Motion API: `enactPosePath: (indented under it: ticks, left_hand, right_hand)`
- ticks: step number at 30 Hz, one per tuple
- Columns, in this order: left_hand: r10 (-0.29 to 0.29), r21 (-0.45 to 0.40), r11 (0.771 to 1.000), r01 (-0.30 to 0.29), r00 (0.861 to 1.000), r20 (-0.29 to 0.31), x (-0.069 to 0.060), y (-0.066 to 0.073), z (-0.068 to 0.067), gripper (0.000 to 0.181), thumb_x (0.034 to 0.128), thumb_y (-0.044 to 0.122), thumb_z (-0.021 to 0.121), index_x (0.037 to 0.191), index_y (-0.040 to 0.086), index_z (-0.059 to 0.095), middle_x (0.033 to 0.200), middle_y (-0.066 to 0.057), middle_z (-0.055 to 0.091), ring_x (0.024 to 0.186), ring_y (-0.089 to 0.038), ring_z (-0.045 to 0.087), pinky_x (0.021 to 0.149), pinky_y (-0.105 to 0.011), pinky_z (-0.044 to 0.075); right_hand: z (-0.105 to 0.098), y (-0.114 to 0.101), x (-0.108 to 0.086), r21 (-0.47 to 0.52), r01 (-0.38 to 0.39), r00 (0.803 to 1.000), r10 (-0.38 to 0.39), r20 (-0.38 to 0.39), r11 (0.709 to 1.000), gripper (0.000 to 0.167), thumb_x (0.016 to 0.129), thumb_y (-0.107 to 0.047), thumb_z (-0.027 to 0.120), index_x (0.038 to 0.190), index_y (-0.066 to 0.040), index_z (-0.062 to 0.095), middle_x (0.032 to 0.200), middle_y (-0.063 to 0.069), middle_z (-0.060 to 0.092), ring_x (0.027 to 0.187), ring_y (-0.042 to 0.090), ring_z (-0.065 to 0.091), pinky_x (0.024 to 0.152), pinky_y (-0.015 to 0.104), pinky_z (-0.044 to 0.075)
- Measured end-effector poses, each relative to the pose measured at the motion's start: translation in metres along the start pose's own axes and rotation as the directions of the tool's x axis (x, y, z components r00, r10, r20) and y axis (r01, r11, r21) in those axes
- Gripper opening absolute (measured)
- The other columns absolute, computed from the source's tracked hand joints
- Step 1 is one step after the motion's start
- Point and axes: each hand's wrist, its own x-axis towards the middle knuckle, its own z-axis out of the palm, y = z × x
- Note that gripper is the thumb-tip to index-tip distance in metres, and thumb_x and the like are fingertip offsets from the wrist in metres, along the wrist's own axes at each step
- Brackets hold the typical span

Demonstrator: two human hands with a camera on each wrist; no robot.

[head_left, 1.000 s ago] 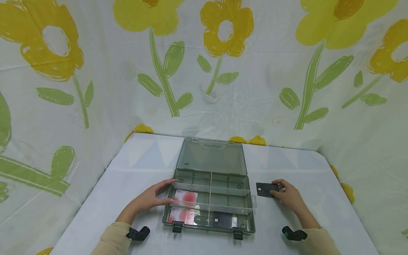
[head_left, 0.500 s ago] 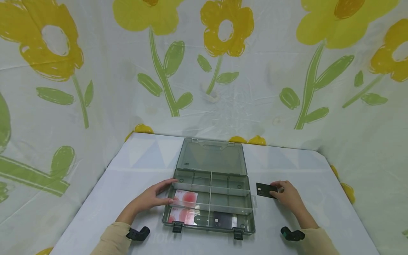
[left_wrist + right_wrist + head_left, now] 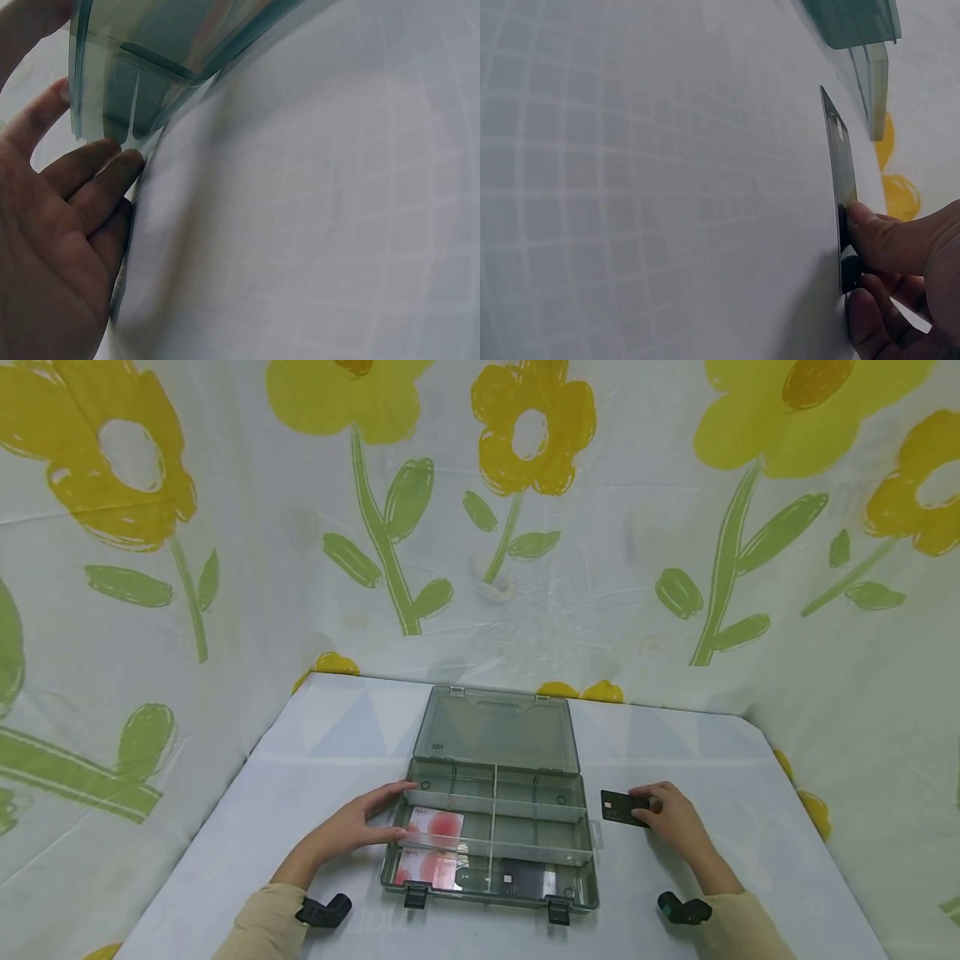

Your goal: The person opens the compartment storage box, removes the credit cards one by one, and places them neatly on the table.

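One black card (image 3: 619, 807) is pinched in your right hand (image 3: 672, 818), three o'clock of the box (image 3: 542, 832); your left hand (image 3: 354, 827), fingers apart, touches its nine-o'clock side.

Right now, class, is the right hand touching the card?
Touching: the right wrist view shows the right hand pinching the black card, thumb against it.

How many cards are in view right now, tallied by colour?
Dark cards: 2 (one dark card pinched in the right hand, another dark card in the near right compartment of the box)
Pink-and-white cards: 2 (one pink-and-white card in the near left compartment, another pink-and-white card in the middle left one)
Total: 4 visible cards
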Motion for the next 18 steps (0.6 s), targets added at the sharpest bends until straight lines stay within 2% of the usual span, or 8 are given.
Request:
enactPosePath:
  ticks: [6, 13, 18]
  left_hand:
    - [-0.006, -0.006, 1.0, 0.006, 1.0, -0.003, 0.0, -0.001, 0.0003, 0.071, 0.0899, 0.032, 0.079, 0.152, 0.022, 0.047, 0.161, -0.013, 0.037, 0.15, -0.039, 0.029, 0.119, -0.062, 0.026]
    - [0.008, -0.013, 1.0, -0.008, 1.0, 0.004, 0.0005, -0.0017, -0.0002, 0.071, 0.0905, 0.031, 0.079, 0.153, 0.021, 0.047, 0.161, -0.013, 0.037, 0.15, -0.038, 0.03, 0.119, -0.062, 0.025]
    - [0.007, -0.015, 1.0, -0.007, 1.0, 0.003, -0.0003, 0.0006, -0.0008, 0.07, 0.0905, 0.029, 0.079, 0.153, 0.021, 0.047, 0.161, -0.013, 0.037, 0.15, -0.038, 0.03, 0.119, -0.062, 0.025]
  right_hand:
    - [0.0006, 0.0003, 0.0001, 0.007, -0.007, 1.0, 0.007, -0.002, 1.0, 0.035, 0.089, -0.005, 0.076, 0.123, 0.0, 0.069, 0.117, 0.021, 0.06, 0.089, 0.026, 0.059, 0.068, 0.037, 0.051]
    - [-0.0011, -0.0007, -0.0043, 0.042, 0.019, 0.998, -0.016, -0.053, 0.999, 0.03, 0.091, -0.002, 0.072, 0.121, 0.0, 0.069, 0.11, 0.018, 0.061, 0.091, 0.03, 0.065, 0.07, 0.039, 0.055]
    - [-0.0049, -0.0031, -0.0067, 0.089, 0.005, 0.999, -0.002, -0.035, 0.996, 0.027, 0.096, -0.007, 0.068, 0.123, -0.001, 0.068, 0.109, 0.015, 0.062, 0.095, 0.033, 0.066, 0.069, 0.038, 0.057]
